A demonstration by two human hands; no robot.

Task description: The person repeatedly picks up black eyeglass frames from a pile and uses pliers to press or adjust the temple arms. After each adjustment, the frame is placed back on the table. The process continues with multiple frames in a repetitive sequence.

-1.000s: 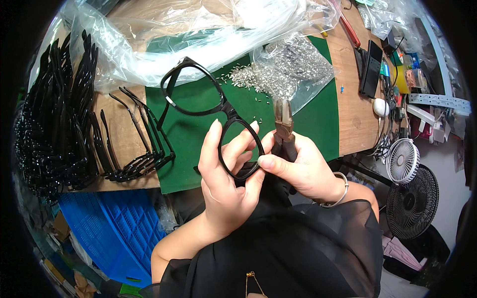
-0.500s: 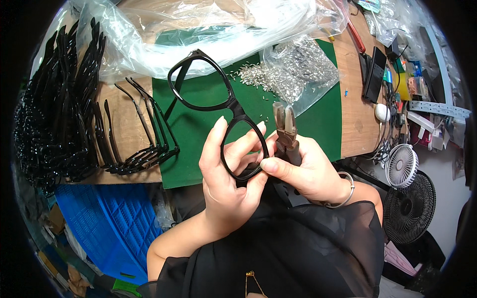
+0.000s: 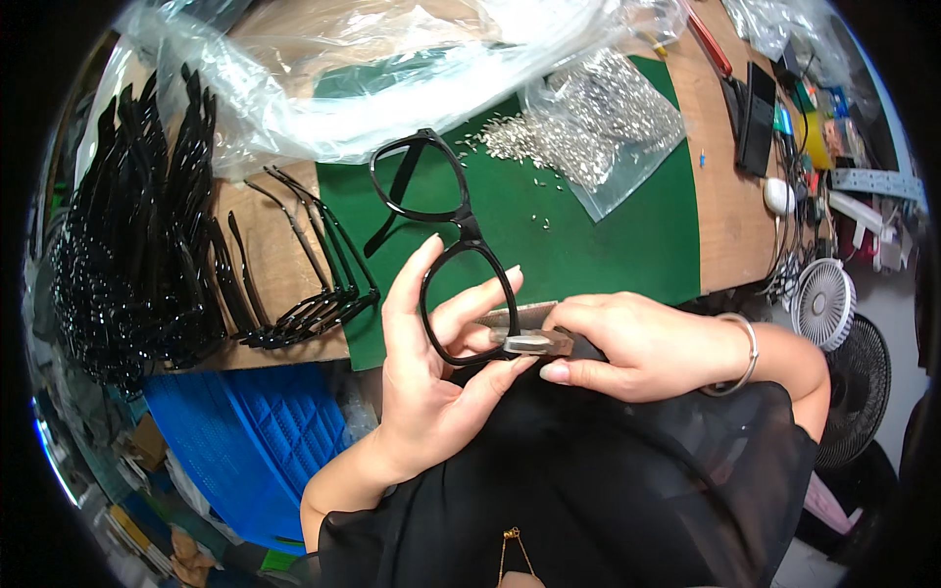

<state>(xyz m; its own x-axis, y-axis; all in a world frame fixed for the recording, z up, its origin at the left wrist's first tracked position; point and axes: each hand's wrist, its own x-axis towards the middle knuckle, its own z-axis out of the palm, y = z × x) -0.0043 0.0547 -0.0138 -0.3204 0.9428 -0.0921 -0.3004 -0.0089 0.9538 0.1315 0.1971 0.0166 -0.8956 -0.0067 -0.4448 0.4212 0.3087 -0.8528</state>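
The left hand (image 3: 423,397) grips a glossy black, rounded glasses frame (image 3: 470,228) above the smooth green mat (image 3: 627,260); the right hand (image 3: 642,348) clasps worn metal pliers (image 3: 537,342), jaws at the frame's lower corner. Silvery slivers (image 3: 515,140) lie heaped on the mat beyond.

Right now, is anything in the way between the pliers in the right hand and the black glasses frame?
Nothing visible: the pliers in the right hand overlap the glasses frame at its lower right rim, the left thumb just below.

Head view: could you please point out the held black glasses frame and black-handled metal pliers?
Held black glasses frame (image 3: 470,229), head view, on its bridge.
Black-handled metal pliers (image 3: 537,342), head view, on their nose.
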